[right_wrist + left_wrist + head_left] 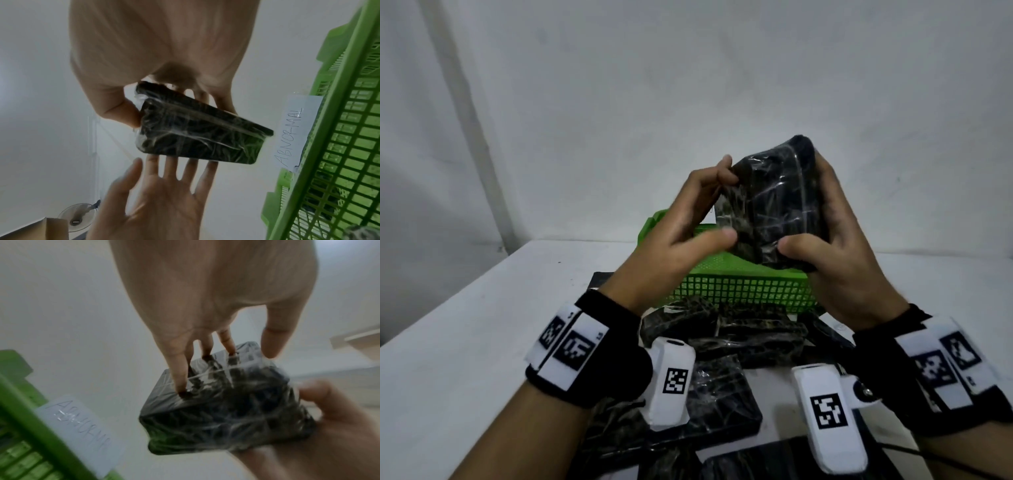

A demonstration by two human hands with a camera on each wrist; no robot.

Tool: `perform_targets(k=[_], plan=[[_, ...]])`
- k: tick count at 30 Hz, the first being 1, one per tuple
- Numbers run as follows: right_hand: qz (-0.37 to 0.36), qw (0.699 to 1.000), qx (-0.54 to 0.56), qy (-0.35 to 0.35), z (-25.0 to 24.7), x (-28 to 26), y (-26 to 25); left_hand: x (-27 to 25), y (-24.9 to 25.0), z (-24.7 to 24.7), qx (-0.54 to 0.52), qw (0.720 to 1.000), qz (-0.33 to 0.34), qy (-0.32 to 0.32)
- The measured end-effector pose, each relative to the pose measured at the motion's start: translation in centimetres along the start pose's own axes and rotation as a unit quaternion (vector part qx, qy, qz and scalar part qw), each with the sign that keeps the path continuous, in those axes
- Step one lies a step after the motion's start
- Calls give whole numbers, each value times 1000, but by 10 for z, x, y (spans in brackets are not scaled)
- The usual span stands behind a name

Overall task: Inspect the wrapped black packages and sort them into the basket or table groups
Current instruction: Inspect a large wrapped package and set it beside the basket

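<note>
Nearest the lens, at the bottom of the head view, your two wrists wore black bands (pixel 585 356) carrying white marker tags, with a heap of wrapped packages (pixel 726 337) lying on the white table (pixel 458 329) between them; above that, at the frame's middle, you held one wrapped black package (pixel 770 205) raised in front of the green basket (pixel 743 291); your right hand (pixel 849 260) gripped it, thumb curled on the near face and fingers wrapped behind; your left hand (pixel 688 226) stayed nearly flat, straight fingers touching the package's left side, thumb extended toward it; in the right wrist view a white label (pixel 294 131) reading ABNORMAL was stuck on the basket's rim at the right of the frame.
</note>
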State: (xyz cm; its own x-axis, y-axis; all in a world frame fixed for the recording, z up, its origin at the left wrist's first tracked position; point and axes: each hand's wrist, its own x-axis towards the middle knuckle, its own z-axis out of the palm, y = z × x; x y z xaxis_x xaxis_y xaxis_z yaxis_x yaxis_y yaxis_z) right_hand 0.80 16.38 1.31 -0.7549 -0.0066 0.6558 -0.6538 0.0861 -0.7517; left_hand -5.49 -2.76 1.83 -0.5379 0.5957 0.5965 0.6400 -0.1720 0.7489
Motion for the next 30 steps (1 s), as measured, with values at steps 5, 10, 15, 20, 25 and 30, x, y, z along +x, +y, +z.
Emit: perform_targets(k=[5, 10, 15, 20, 25, 30], plan=[[23, 999, 7, -45, -1, -2, 4, 3, 10, 8, 47, 980, -153, 120], [35, 991, -36, -120, -8, -3, 3, 3, 9, 14, -133, 946, -295, 27], [37, 986, -61, -153, -6, -1, 0, 1, 7, 11, -205, 942, -260, 61], [71, 996, -51, 31, -2, 7, -10, 3, -2, 15, -149, 964, -219, 18], [180, 980, -53, 64, -10, 7, -6, 2, -8, 25, -30, 984, -176, -19], [213, 973, 15, 93, -10, 6, 4, 2, -9, 22, 21, 988, -149, -38]])
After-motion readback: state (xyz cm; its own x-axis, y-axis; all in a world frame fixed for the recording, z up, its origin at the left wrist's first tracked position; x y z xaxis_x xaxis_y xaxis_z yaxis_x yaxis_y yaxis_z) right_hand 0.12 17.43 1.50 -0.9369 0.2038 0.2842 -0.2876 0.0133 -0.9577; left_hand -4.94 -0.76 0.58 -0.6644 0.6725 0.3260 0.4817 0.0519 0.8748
